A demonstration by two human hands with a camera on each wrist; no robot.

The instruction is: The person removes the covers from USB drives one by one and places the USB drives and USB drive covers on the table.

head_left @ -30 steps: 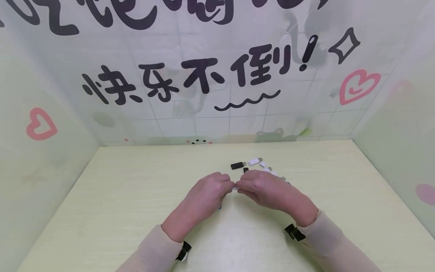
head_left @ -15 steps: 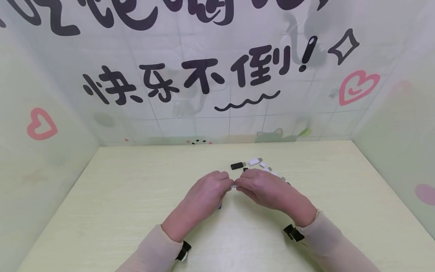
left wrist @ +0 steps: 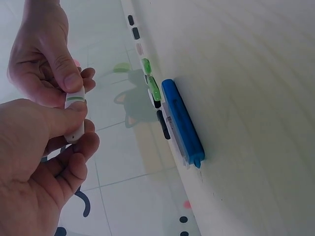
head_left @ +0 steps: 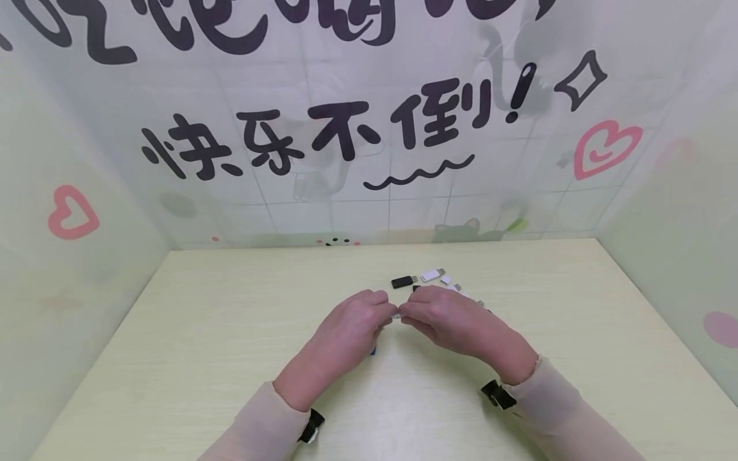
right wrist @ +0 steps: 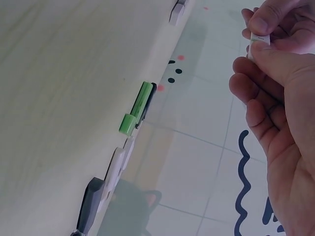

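Observation:
Both hands meet over the middle of the table and hold one small white USB stick with a green line (left wrist: 75, 97) between them. My left hand (head_left: 354, 326) pinches one end between thumb and fingers. The other end is pinched by my right hand (head_left: 452, 320), its thumb laid along the stick. Fingers cover much of the stick in every view. Below the left hand lies a long blue plastic case (left wrist: 183, 125), mostly hidden from the head view. Beyond the right hand, a black USB stick (head_left: 402, 282) and a white USB stick (head_left: 431, 275) lie on the table.
Several more USB sticks and caps lie partly behind the right hand. One is a green stick (right wrist: 141, 105); near it are a white stick (right wrist: 115, 164) and a dark stick (right wrist: 91, 201). A printed curtain (head_left: 346, 211) closes off the table's back edge.

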